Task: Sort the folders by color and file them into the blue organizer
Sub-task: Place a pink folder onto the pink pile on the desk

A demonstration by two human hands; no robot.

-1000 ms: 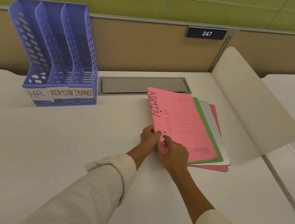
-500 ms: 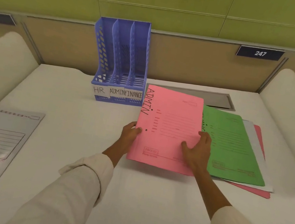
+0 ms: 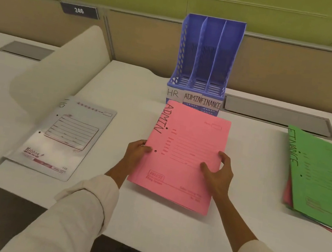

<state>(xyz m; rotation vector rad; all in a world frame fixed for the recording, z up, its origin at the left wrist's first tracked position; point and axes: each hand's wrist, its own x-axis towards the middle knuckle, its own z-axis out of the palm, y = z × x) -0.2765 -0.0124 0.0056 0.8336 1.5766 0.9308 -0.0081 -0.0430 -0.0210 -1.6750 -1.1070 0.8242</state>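
A pink folder marked ADMIN is held just above the desk, in front of the blue organizer. My left hand grips its left edge and my right hand grips its right side, fingers on top. The organizer stands upright at the back with three empty slots labelled HR, ADMIN and FINANCE. A white folder marked HR lies flat at the left. At the right, a green folder marked FINANCE tops a stack, with a pink folder showing beneath it.
A grey cable flap is set into the desk behind the folders, another at far left. Curved white side dividers rise at the left. A beige partition with number plate 246 runs along the back.
The pink ADMIN folder has come off the stack and moved left, in front of the organizer. The view swung left, bringing the white HR folder fully into sight and uncovering the green folder.
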